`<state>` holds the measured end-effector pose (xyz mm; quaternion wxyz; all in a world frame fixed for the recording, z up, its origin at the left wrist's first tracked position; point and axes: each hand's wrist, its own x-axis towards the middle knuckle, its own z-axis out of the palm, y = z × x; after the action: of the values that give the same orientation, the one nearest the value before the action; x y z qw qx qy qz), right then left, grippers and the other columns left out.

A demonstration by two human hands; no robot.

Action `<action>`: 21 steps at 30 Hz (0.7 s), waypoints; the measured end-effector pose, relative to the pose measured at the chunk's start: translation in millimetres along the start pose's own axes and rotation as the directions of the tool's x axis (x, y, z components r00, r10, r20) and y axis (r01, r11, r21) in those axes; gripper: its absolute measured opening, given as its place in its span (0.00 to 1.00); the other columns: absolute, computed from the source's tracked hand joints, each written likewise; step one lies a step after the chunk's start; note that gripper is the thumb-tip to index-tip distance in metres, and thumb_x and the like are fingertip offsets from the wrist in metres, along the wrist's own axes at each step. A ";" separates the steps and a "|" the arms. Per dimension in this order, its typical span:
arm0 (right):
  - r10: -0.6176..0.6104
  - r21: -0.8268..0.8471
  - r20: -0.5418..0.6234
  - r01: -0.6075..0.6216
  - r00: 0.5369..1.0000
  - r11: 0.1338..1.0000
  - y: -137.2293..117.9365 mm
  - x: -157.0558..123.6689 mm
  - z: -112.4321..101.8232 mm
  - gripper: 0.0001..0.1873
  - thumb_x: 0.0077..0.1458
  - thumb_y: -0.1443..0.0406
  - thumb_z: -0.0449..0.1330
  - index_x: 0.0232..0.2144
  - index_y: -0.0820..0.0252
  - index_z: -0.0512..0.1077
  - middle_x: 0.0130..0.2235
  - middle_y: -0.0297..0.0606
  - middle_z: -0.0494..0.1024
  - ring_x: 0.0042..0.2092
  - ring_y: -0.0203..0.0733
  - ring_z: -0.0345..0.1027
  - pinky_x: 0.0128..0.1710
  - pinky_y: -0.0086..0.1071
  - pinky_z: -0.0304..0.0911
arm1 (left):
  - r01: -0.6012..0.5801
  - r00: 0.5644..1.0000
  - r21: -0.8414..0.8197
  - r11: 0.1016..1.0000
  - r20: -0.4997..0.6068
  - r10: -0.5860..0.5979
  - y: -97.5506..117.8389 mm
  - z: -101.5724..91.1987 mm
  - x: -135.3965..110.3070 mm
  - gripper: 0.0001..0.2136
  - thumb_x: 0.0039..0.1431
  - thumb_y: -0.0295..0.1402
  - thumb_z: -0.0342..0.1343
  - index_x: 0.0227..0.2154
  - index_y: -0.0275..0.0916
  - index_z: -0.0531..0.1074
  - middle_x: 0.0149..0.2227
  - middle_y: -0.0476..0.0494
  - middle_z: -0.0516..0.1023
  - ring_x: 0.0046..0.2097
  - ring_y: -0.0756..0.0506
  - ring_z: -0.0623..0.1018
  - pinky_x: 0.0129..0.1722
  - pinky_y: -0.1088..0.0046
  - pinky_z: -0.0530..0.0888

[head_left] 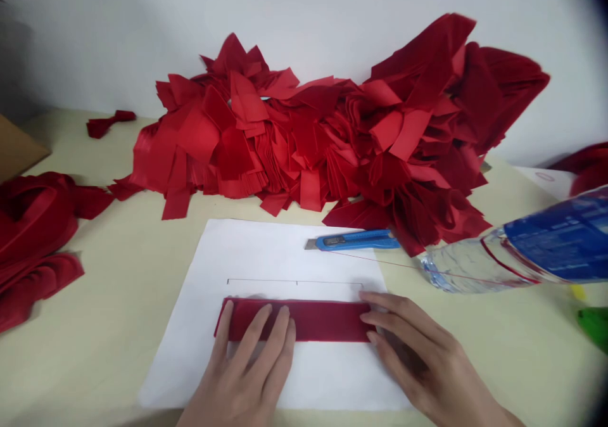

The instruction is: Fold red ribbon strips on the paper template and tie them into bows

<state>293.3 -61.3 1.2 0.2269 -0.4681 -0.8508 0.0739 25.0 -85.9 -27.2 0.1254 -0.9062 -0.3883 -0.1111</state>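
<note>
Head view: a dark red strip (pixel 327 321) lies flat on a white sheet (pixel 332 376), just below a thin ruled line (pixel 261 280) with tick marks. It runs nearly parallel to that line, perhaps so its length can be read against the ticks. Taking the strip as dial centre, the left hand (pixel 249 367) comes in from 7 o'clock, fingers (pixel 251 338) spread and unclenched across the fabric, which likely keeps it flat and stops it sliding. From 4 o'clock, the right hand (pixel 427 357) has its fingers bent at the strip's right end, probably steadying that edge; whether they pinch it I cannot tell. A blue cutter (pixel 356 241) rests at 1 o'clock, blade exposed, away from both hands yet seemingly within reach. Red pieces (pixel 285 142) heap at 12 o'clock, leaving the sheet uncovered on the bench (pixel 118 325). A bottle (pixel 546 243) lies towards 2 o'clock.
</note>
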 end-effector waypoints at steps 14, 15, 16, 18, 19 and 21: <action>-0.170 0.175 0.177 0.139 0.969 0.975 -37.2 49.2 13.9 0.13 0.55 0.66 0.60 0.44 0.59 0.69 0.45 0.36 0.76 0.48 0.43 0.67 0.52 0.40 0.64 | 0.027 0.999 -0.031 0.999 -0.046 -0.028 -0.2 -1.4 1.9 0.17 0.63 0.33 0.45 0.52 0.35 0.67 0.54 0.41 0.72 0.55 0.37 0.68 0.61 0.46 0.48; -0.163 0.199 0.181 0.127 0.970 0.972 -38.2 50.0 15.1 0.13 0.55 0.67 0.60 0.44 0.59 0.69 0.44 0.36 0.76 0.47 0.42 0.67 0.52 0.39 0.64 | 0.029 0.998 -0.038 0.999 -0.062 -0.032 -0.2 -1.3 2.8 0.16 0.63 0.32 0.45 0.51 0.34 0.68 0.53 0.40 0.72 0.54 0.37 0.69 0.61 0.46 0.49; -0.154 0.221 0.181 0.112 0.971 0.969 -38.5 50.1 16.0 0.12 0.55 0.68 0.59 0.43 0.59 0.69 0.44 0.35 0.76 0.47 0.41 0.67 0.51 0.38 0.64 | 0.035 0.995 -0.044 0.998 -0.093 -0.039 0.0 -1.3 3.7 0.15 0.64 0.31 0.45 0.50 0.33 0.69 0.52 0.39 0.74 0.53 0.38 0.70 0.60 0.46 0.51; -0.124 0.258 0.179 0.075 0.976 0.963 -37.4 48.9 16.7 0.12 0.55 0.69 0.59 0.43 0.59 0.70 0.44 0.36 0.75 0.47 0.40 0.67 0.51 0.36 0.64 | 0.060 0.984 -0.054 0.997 -0.164 -0.068 0.8 -1.5 5.5 0.14 0.64 0.29 0.45 0.46 0.29 0.71 0.48 0.34 0.76 0.52 0.37 0.72 0.58 0.46 0.55; -0.112 0.275 0.176 0.061 0.978 0.959 -36.4 47.9 16.8 0.11 0.54 0.69 0.59 0.42 0.59 0.70 0.44 0.36 0.75 0.47 0.40 0.66 0.51 0.35 0.64 | 0.072 0.976 -0.060 0.996 -0.202 -0.083 1.4 -1.8 6.2 0.13 0.64 0.29 0.46 0.43 0.27 0.72 0.46 0.32 0.77 0.51 0.36 0.74 0.57 0.46 0.57; -0.096 0.311 0.158 0.043 0.983 0.949 -34.1 45.8 17.6 0.09 0.55 0.70 0.59 0.40 0.59 0.71 0.43 0.36 0.75 0.46 0.39 0.67 0.50 0.34 0.64 | 0.092 0.961 -0.067 0.994 -0.254 -0.106 2.4 -2.4 6.9 0.13 0.64 0.31 0.47 0.38 0.25 0.73 0.42 0.30 0.79 0.49 0.36 0.75 0.56 0.47 0.60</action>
<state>238.2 -40.5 11.7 0.2254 -0.3887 -0.8614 0.2368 31.2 -83.5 -23.2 0.1443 -0.8666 -0.4105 -0.2444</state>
